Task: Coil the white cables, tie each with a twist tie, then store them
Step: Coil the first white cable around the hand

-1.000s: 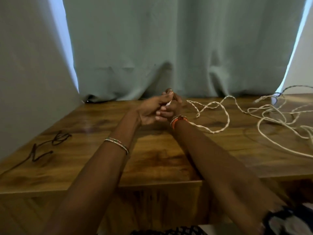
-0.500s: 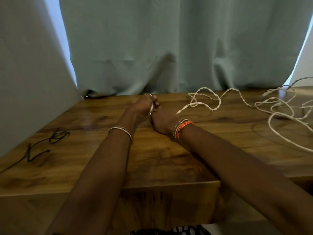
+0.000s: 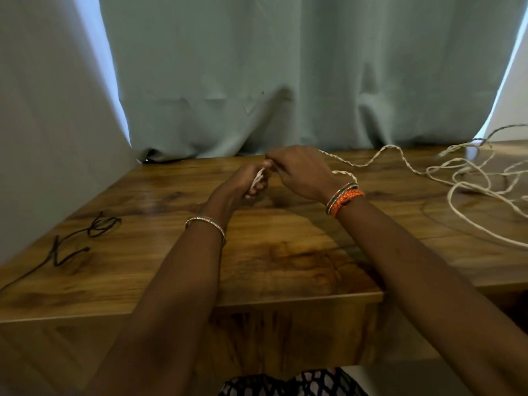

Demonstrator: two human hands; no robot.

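Note:
A long white twisted cable trails across the right half of the wooden table in loose loops. Its near end runs into my hands at the table's middle back. My left hand is curled round a short bunch of the white cable. My right hand sits just right of it, fingers pinching the same cable where it leaves the left hand. A strand passes behind my right wrist. More white loops lie tangled at the far right.
Thin dark twist ties lie on the table's left side. A grey-green curtain hangs along the back edge, with a wall at the left. The table's front edge runs below my forearms.
My right hand has risen and moved right of the left hand. The cable's slack loop near my hands has been drawn in and straightened toward the right.

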